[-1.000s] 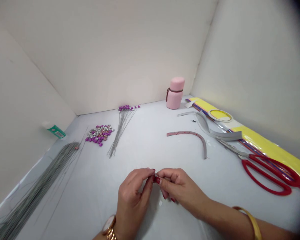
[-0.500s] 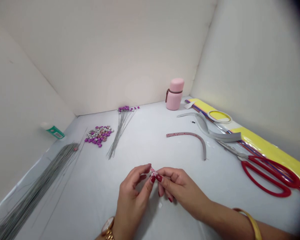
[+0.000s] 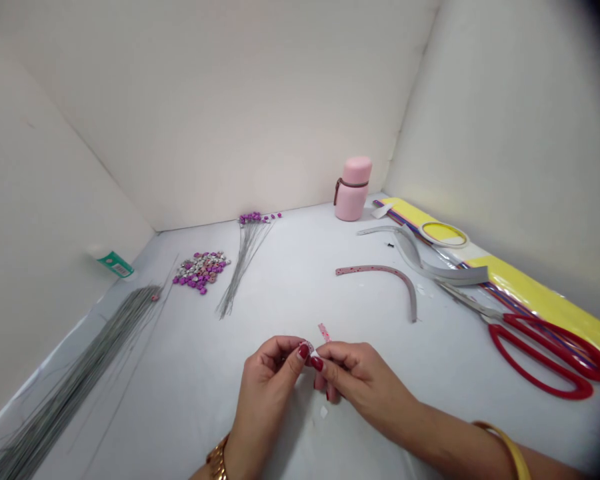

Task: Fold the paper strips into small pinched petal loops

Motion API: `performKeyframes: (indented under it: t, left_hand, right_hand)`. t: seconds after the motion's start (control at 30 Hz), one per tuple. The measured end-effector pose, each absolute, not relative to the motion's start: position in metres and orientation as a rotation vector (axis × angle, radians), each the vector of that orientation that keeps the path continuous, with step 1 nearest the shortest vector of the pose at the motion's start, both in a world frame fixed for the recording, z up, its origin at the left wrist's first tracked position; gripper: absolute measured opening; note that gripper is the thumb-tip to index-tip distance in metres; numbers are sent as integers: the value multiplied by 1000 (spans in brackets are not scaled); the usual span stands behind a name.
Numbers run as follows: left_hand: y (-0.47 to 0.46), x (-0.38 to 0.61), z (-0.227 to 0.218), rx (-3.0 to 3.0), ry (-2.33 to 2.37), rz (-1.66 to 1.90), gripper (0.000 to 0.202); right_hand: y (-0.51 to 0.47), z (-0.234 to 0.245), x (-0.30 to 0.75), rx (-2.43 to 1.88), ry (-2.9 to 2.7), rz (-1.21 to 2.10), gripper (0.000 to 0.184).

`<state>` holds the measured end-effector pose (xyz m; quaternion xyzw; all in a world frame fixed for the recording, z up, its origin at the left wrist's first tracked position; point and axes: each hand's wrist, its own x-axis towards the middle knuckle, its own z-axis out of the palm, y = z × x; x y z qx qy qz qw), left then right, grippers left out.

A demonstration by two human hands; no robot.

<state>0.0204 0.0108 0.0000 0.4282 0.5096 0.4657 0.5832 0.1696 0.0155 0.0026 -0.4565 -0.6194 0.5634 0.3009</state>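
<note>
At the front centre, a small pink patterned strip runs between my two hands, one end sticking up behind the right fingers. My left hand pinches part of it between thumb and forefinger. Close beside it, my right hand pinches the strip too, thumb tip almost touching the left thumb. The fingers hide most of the strip, so its full shape cannot be made out. Beyond the hands, a longer curved pink spotted strip lies on the table. A tiny white scrap rests just below the right fingers.
Red-handled scissors, grey strips, a tape ring and yellow packets lie right. A pink flask stands behind. Purple and silver beads, a purple-tipped wire bundle and a larger wire bundle lie left.
One end of the small pink strip now shows above my right fingers. My left forefinger has curled down closer to its thumb. The view has shifted slightly.
</note>
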Motion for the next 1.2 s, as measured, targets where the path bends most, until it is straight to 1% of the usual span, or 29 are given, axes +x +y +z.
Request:
performKeyframes:
  t: [0.37, 0.6, 0.87, 1.0, 1.2]
  left_hand:
    - [10, 23, -1, 967, 1149, 1134, 8]
    - [9, 23, -2, 910, 1174, 1148, 21]
    - [10, 22, -3, 954, 1245, 1126, 15]
    - [11, 22, -3, 974, 1236, 1103, 11]
    - [8, 22, -3, 1072, 1256, 1085, 12]
  right_hand:
    - [16, 1, 170, -1158, -1626, 1562, 30]
    - [17, 0, 170, -1134, -1650, 1557, 30]
    - [16, 0, 171, -1160, -1698, 1514, 29]
    - [16, 0, 170, -1162, -1636, 1549, 30]
    - [16, 2, 171, -1136, -1569, 1617, 29]
